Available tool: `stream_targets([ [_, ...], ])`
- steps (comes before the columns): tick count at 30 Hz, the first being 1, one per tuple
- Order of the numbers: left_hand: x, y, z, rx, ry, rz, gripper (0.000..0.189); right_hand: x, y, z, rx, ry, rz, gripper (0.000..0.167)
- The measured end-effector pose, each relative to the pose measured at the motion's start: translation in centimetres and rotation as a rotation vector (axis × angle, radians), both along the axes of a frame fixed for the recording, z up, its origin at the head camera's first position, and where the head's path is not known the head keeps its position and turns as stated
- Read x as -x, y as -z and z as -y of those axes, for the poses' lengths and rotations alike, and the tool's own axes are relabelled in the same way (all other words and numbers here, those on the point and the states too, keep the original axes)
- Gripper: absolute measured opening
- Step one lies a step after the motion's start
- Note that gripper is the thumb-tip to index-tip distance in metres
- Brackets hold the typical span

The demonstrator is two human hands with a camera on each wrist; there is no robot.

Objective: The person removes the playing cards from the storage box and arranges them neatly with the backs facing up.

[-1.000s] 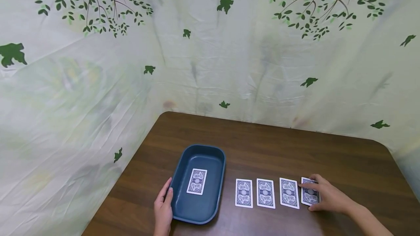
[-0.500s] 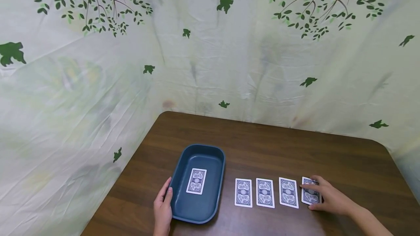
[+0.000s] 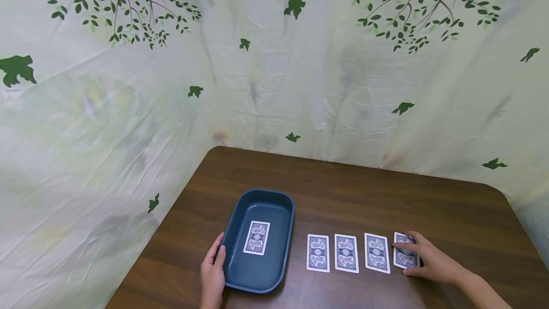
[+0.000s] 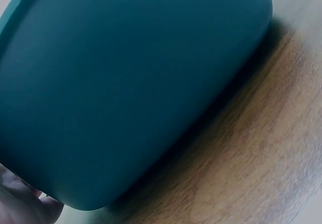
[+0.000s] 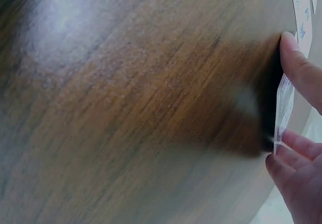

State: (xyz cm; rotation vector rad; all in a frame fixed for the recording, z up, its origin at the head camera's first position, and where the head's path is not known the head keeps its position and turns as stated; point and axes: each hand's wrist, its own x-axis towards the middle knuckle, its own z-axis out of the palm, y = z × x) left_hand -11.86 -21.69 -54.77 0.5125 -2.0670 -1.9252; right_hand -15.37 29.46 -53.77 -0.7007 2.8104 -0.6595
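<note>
My left hand (image 3: 213,271) holds a dark blue rectangular tray (image 3: 261,278) by its left side, thumb up at the rim. Inside the tray lies a face-down playing card (image 3: 257,238) with a blue-and-white patterned back. Its smooth outer wall (image 4: 131,83) fills most of the left wrist view. At the right end of a row, my right hand (image 3: 433,259) spans another playing card (image 3: 403,257), thumb at the near edge and fingers at the far and left edges. The right wrist view shows this card (image 5: 285,100) edge-on between the fingertips.
Left of that card, three more face-down cards lie spaced in a row: one by the tray (image 3: 318,252), a middle card (image 3: 346,253) and a third card (image 3: 377,252). The brown wooden table (image 3: 343,190) meets a leaf-printed cloth backdrop (image 3: 266,85) behind and at left.
</note>
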Motion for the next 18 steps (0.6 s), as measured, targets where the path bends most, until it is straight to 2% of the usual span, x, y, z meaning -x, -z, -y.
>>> stream_targets([
  [10,0.06,0.0,0.09,0.01,-0.002,0.023,0.04,-0.05,0.13,-0.14,0.003,-0.016,-0.047,0.059],
  [18,0.04,-0.13,0.06,0.004,0.011,0.056,0.041,-0.06,0.15,-0.19,0.03,-0.012,0.011,0.059],
])
